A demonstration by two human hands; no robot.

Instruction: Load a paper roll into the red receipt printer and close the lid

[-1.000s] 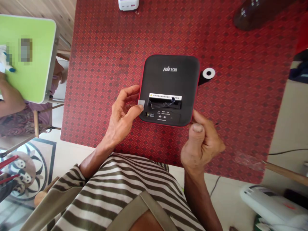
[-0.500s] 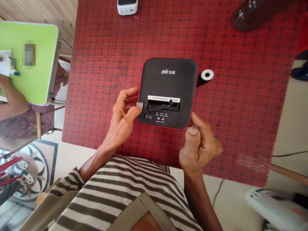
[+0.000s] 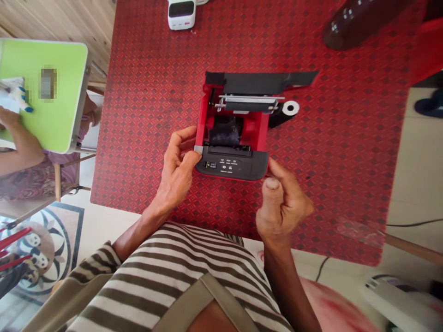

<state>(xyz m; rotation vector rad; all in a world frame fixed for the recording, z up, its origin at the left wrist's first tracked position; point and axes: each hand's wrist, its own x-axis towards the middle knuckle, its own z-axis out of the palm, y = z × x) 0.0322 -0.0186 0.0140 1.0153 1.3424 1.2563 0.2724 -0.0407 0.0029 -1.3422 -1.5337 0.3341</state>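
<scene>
A black and red label printer (image 3: 238, 167) sits on the red patterned table, its lid (image 3: 256, 83) swung up at the back. Inside the red bay lies a dark crumpled plastic film (image 3: 224, 131), with a roller (image 3: 247, 106) behind it. My left hand (image 3: 180, 163) grips the printer's left side, thumb on a grey latch (image 3: 198, 150). At the front right corner, my right hand (image 3: 285, 198) touches the printer with curled fingers, its thumb raised. Just beyond the right side is a paper roll (image 3: 290, 108) with a white end.
A white device (image 3: 181, 14) stands at the table's far edge. A dark bottle (image 3: 349, 27) lies at the upper right. To the left, a person's arm (image 3: 20, 133) rests at a green table (image 3: 65, 110). A cable (image 3: 411, 223) runs across the floor at right.
The printer's lid has swung open, baring the red bay and roller. Both hands have stayed at their sides of the printer.
</scene>
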